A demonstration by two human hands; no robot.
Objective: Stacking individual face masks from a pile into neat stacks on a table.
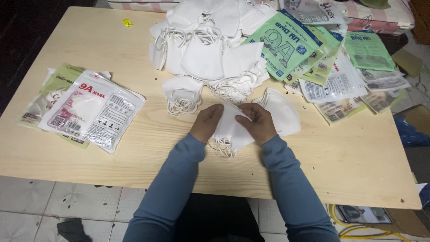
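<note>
Head view: left hand (206,122) and right hand (259,123) grips pinch white mask (233,130) between them.

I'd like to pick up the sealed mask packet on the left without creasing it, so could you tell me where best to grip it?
Probably pinch the top sealed mask packet at its near-left bottom edge, coming from the table's front-left side. It lies flat and tilted atop other packets, so that edge overhangs free, away from both hands.

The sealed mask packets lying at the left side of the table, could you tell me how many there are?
2 show: a white and red packet on top, and a green-edged packet partly under it, toward the table edge. More could be hidden beneath them.
</note>
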